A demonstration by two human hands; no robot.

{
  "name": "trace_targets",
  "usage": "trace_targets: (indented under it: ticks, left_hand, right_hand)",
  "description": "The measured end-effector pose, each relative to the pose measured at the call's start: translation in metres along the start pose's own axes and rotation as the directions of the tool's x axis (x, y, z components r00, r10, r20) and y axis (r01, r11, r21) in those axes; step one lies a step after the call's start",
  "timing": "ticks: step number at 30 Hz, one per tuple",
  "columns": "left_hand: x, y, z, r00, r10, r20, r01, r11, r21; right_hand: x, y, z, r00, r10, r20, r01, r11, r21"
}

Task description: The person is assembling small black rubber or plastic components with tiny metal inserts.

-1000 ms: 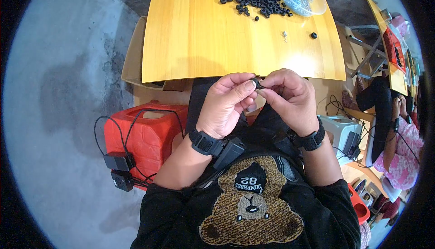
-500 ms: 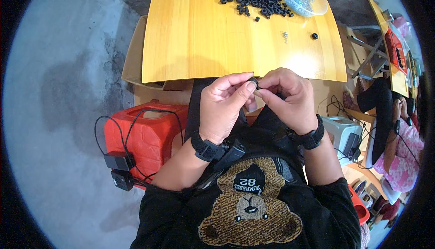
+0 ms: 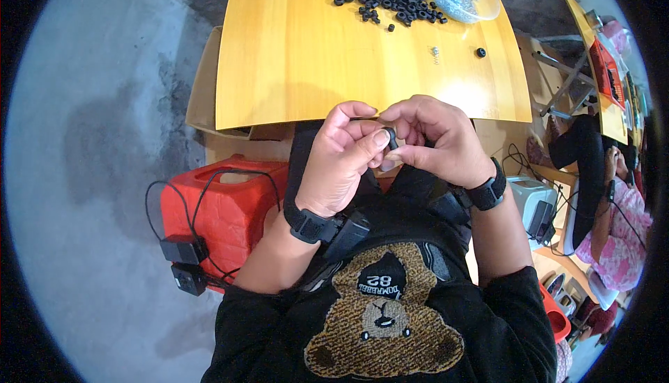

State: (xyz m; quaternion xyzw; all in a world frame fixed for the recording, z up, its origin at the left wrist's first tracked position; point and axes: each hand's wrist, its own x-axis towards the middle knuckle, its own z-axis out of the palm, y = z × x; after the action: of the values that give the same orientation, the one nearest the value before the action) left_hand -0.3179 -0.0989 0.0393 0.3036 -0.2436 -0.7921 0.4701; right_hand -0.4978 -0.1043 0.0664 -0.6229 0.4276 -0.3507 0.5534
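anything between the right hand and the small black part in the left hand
Nothing visible: the right hand has its thumb tip right by the small black part, which the left hand holds.

I'm seeing glare on the table [image 3: 293,56] at two o'clock, soft shadow on the floor [image 3: 104,153] at nine, edges bowing!

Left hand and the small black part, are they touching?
Touching. The head view shows the left hand with its thumb tip against the black part, no gap visible.
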Motion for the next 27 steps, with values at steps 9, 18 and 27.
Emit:
trace_targets:
  ticks: [9,18,27]
  left_hand:
    - [0.003,-0.002,-0.007,0.988,-0.116,0.102,0.128,0.985,-0.116]
    - [0.005,-0.006,-0.013,0.944,-0.195,0.267,0.272,0.917,-0.293]
    - [0.008,-0.009,-0.02,0.922,-0.217,0.322,0.312,0.906,-0.284]
  right_hand:
    - [0.011,0.003,-0.009,0.947,-0.263,0.183,0.286,0.952,-0.113]
    - [0.013,0.012,-0.003,0.915,-0.367,0.167,0.389,0.912,-0.128]
    - [0.01,0.014,0.005,0.96,-0.259,0.109,0.26,0.966,0.006]
